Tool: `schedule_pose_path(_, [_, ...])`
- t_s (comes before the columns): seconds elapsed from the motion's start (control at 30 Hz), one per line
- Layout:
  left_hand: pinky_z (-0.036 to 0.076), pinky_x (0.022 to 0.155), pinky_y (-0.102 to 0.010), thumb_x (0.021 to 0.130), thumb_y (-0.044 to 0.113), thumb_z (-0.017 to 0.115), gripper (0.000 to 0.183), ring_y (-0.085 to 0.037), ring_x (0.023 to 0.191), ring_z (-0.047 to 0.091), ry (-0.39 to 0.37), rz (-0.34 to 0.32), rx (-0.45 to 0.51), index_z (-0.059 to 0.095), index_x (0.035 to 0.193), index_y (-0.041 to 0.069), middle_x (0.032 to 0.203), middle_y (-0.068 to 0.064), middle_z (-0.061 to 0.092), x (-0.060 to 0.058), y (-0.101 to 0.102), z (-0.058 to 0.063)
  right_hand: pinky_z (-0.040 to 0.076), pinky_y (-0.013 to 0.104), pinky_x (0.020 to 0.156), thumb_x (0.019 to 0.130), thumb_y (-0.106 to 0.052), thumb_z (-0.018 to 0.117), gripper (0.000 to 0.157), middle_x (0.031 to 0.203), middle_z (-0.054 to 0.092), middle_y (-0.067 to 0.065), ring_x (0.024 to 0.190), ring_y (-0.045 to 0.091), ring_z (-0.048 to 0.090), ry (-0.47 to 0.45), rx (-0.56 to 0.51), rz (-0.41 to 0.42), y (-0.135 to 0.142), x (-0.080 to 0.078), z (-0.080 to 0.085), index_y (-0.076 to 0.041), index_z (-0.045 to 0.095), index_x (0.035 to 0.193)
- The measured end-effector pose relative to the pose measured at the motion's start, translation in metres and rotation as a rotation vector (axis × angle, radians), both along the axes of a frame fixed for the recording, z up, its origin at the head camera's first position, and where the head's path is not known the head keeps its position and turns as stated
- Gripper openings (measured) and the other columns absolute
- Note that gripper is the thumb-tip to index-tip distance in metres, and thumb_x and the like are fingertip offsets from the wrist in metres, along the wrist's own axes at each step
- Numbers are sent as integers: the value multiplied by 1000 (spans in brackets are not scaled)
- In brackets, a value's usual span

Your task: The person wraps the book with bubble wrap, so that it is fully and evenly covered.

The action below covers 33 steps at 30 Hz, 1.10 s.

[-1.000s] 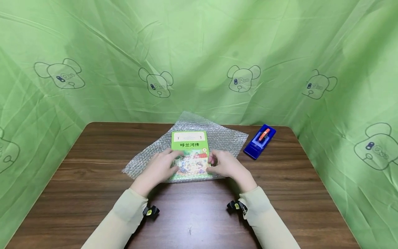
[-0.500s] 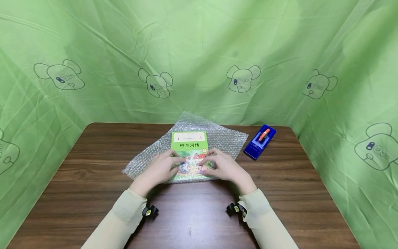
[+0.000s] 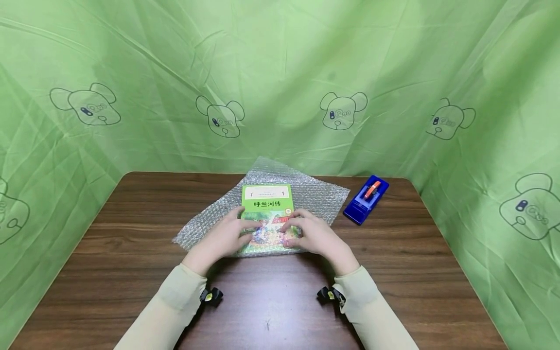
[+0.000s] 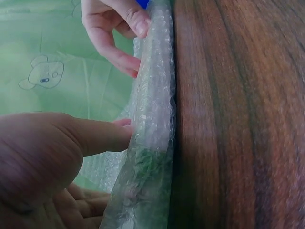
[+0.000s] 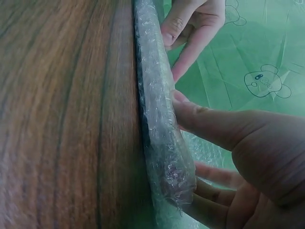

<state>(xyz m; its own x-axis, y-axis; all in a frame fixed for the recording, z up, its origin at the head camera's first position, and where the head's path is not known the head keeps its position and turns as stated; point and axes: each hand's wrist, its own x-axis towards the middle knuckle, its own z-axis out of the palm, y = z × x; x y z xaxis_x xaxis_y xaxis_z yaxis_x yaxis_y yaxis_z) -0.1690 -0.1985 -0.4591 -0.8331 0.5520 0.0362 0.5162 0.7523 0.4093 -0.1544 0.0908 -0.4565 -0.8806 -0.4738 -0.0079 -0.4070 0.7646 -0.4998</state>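
Bubble wrap (image 3: 318, 194) is apparently being pressed at the six-o'clock edge of book (image 3: 268, 198) (left hand (image 3: 224, 236), right hand (image 3: 318, 235): fingers relaxed, ungrasping); further folding is seemingly being required.

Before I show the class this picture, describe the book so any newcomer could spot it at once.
On the brown wooden table, a sheet of bubble wrap spreads near the far edge. On it, between the left hand and the right hand, lies the book. Unlike the colourless wrap and the blue object to its right, its cover is bright green with black Chinese characters.
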Motion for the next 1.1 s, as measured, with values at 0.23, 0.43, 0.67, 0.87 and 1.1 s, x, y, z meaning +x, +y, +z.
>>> schedule_pose_path(0.23, [40,117,-73,100,23,81,43,-52,133,59,-109,28,50,75,142,28,165,-28,46,-4,-2,-3,36,75,119,90,-41,90,34,165,47,25,149,49,49,-28,34,-33,-1,-2,0,-30,81,121])
schedule_pose_path(0.43, [20,124,-78,101,25,78,41,-56,158,29,-140,17,67,75,143,29,162,-26,52,-7,-4,-2,36,75,120,91,-43,90,34,165,48,26,149,50,48,-20,24,-2,5,-5,-1,-30,81,121])
schedule_pose_path(0.67, [24,125,-76,102,19,75,38,-51,157,35,-107,-19,104,78,138,26,143,-14,72,-10,-5,-3,40,74,117,94,-46,87,34,164,47,29,139,46,57,14,12,43,11,-6,-4,-30,78,122])
schedule_pose_path(0.87, [27,125,-75,102,19,74,37,-51,156,38,-109,-27,91,79,138,26,145,-16,70,-13,-5,-3,40,75,117,93,-44,88,33,164,47,29,144,49,53,-2,17,19,9,-5,-2,-30,80,122])
schedule_pose_path(1.1, [60,80,-51,101,21,75,37,-27,70,68,-82,39,89,77,134,6,123,-14,78,-37,-9,1,38,75,119,91,-45,89,33,166,47,25,150,48,48,-41,31,-10,3,-3,-3,-32,80,120])
